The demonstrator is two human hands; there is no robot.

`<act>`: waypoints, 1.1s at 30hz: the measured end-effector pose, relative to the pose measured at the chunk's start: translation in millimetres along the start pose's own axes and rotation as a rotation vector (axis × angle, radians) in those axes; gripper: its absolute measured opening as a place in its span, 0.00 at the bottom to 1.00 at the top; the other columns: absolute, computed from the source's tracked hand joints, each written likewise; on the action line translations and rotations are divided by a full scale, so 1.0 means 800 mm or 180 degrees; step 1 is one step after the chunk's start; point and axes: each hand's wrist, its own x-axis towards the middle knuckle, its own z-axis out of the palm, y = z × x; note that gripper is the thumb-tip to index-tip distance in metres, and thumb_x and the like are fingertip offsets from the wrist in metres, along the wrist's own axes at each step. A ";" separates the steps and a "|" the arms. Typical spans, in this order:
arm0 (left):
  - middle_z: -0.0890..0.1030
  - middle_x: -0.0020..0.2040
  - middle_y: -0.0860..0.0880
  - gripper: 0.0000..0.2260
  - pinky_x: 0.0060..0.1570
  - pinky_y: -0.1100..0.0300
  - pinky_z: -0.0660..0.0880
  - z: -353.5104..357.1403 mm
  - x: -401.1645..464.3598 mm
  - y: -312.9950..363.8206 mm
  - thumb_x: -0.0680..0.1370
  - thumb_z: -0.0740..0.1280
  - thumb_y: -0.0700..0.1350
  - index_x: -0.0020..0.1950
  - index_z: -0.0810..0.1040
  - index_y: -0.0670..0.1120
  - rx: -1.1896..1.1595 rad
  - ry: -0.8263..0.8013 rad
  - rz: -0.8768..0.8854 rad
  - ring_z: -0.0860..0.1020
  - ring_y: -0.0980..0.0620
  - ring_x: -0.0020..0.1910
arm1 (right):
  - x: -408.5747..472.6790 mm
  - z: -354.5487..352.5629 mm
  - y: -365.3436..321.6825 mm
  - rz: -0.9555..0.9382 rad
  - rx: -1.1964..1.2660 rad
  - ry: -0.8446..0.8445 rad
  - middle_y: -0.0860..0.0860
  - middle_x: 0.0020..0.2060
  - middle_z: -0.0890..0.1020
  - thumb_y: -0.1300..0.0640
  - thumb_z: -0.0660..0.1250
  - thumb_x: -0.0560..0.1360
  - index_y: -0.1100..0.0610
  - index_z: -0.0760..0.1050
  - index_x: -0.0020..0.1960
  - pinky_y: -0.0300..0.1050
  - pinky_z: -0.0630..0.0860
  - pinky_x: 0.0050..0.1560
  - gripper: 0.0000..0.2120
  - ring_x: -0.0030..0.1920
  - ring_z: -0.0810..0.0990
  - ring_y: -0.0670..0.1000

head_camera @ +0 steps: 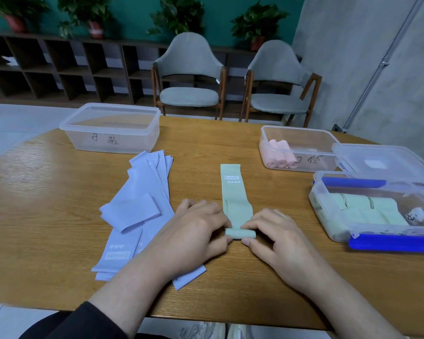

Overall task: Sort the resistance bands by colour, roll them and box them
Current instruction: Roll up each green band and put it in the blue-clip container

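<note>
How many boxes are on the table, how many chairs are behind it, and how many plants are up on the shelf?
Clear plastic boxes: 3, one with nothing in it, one with pink rolls, one with green rolls
Chairs: 2
Potted plants: 4
Total: 9

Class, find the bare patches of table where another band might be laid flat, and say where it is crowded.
Free: the wood left of the lilac bands, and the stretch between the empty box and the pink-roll box. Crowded: the right edge, around the green-roll box and loose lid.
</note>
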 end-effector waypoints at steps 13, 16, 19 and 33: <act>0.76 0.51 0.60 0.14 0.56 0.61 0.59 -0.004 0.000 0.002 0.78 0.62 0.62 0.57 0.78 0.57 0.0073 -0.0046 -0.0056 0.70 0.61 0.54 | 0.000 0.000 0.000 -0.0019 -0.0030 -0.0006 0.37 0.49 0.74 0.42 0.63 0.78 0.44 0.78 0.56 0.49 0.72 0.58 0.11 0.54 0.74 0.43; 0.76 0.51 0.60 0.11 0.56 0.61 0.59 -0.005 0.000 0.002 0.78 0.64 0.60 0.56 0.77 0.57 0.0075 -0.0052 -0.0040 0.70 0.61 0.53 | 0.000 0.000 -0.001 -0.0007 -0.0009 0.0010 0.36 0.49 0.74 0.41 0.62 0.78 0.44 0.79 0.56 0.50 0.72 0.58 0.12 0.54 0.74 0.43; 0.76 0.51 0.59 0.11 0.56 0.61 0.60 -0.004 0.001 0.001 0.79 0.63 0.59 0.56 0.78 0.57 0.0073 -0.0091 -0.0042 0.71 0.59 0.53 | 0.001 -0.001 -0.001 -0.0001 -0.0038 0.0015 0.36 0.50 0.74 0.42 0.65 0.77 0.44 0.77 0.57 0.50 0.73 0.57 0.11 0.55 0.74 0.42; 0.66 0.78 0.61 0.29 0.71 0.57 0.54 -0.008 0.004 0.009 0.83 0.40 0.64 0.71 0.73 0.59 0.0211 -0.0457 -0.0250 0.58 0.61 0.76 | -0.002 -0.001 -0.003 -0.0155 -0.0016 0.0101 0.37 0.48 0.75 0.44 0.64 0.77 0.47 0.80 0.55 0.49 0.74 0.54 0.11 0.53 0.74 0.43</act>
